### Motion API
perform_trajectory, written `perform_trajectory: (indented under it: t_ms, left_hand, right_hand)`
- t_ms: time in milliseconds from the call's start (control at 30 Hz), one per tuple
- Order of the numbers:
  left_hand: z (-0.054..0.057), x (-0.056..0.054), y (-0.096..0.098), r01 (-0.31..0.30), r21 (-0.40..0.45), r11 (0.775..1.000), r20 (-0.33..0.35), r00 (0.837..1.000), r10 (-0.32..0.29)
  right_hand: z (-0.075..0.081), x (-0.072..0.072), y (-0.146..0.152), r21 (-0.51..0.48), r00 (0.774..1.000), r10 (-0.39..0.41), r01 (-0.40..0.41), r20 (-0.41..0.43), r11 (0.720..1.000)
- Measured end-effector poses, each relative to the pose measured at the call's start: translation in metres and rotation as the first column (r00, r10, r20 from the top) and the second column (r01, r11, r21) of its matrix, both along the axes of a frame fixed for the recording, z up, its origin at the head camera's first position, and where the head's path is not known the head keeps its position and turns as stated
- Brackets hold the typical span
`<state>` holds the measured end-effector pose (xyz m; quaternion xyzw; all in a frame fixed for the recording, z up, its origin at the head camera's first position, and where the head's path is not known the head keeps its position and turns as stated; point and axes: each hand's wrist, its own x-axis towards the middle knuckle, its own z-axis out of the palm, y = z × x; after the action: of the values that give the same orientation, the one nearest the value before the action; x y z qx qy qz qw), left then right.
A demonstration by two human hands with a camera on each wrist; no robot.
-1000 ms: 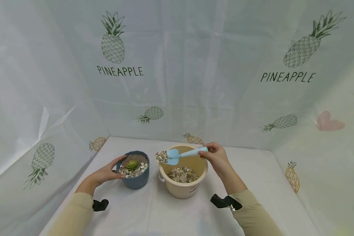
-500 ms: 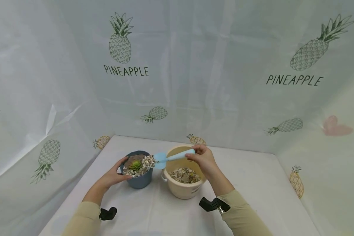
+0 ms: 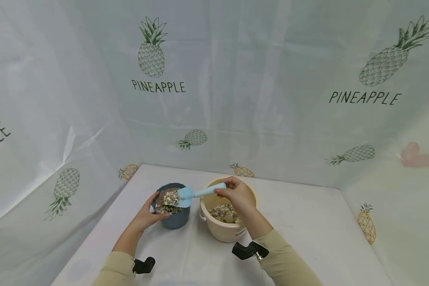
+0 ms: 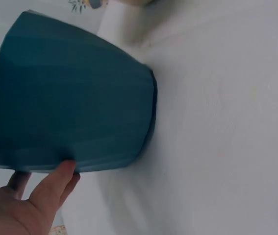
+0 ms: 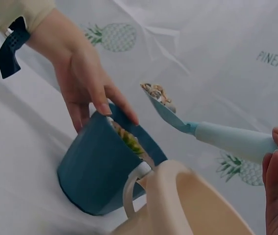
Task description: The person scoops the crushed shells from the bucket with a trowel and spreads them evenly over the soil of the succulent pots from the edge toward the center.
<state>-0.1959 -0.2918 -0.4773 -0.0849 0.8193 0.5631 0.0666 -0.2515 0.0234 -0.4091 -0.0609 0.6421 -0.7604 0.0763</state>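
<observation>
My left hand [image 3: 145, 217] grips the left side of a blue flower pot [image 3: 176, 221], its thumb and fingers spread around the wall at the rim. In the right wrist view a green succulent [image 5: 130, 141] sits in the pot among pebbles; in the head view the trowel load mostly hides it. Between thumb and fingers, my right hand [image 3: 238, 194] holds a light blue trowel [image 3: 187, 196] by the end of its handle. A heap of small mixed pebbles [image 3: 171, 198] lies on the trowel's blade, held above the pot. The left wrist view shows the pot's base [image 4: 151, 110] on the table.
A cream bucket [image 3: 223, 231] with pebbles [image 3: 225, 213] in its bottom stands just right of the pot, under my right hand. Its white handle [image 5: 130, 193] hangs on the side facing the pot. White pineapple-print sheeting [image 3: 250, 99] rises behind the white table [image 3: 293, 222].
My right hand has carried the loaded trowel leftward from over the bucket to over the pot. My left hand keeps its grip on the pot. The head view has shifted slightly.
</observation>
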Motion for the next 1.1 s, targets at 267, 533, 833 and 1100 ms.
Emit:
perform_trajectory:
  t_ms: [267,533,833,1100]
  left_hand:
    - [0.000,0.003,0.016,-0.095,0.010,0.995,0.003,0.996,0.094]
    - [0.000,0.006,0.027,-0.158,0.010,0.987,-0.022,0.987,0.158]
    - [0.001,0.006,0.027,-0.168,0.000,0.986,-0.003,0.986,0.168]
    - [0.002,0.007,0.027,-0.163,0.004,0.987,0.002,0.987,0.163]
  right_hand:
    - [0.000,0.002,-0.012,0.039,0.998,0.029,-0.028,-0.047,0.999]
    - [-0.002,-0.003,-0.022,0.075,0.998,0.044,-0.040,-0.048,0.996]
    - [0.000,-0.009,-0.041,0.110,0.998,0.043,-0.038,-0.039,0.993]
    - [0.002,-0.010,-0.055,0.166,0.997,0.072,-0.066,-0.029,0.984]
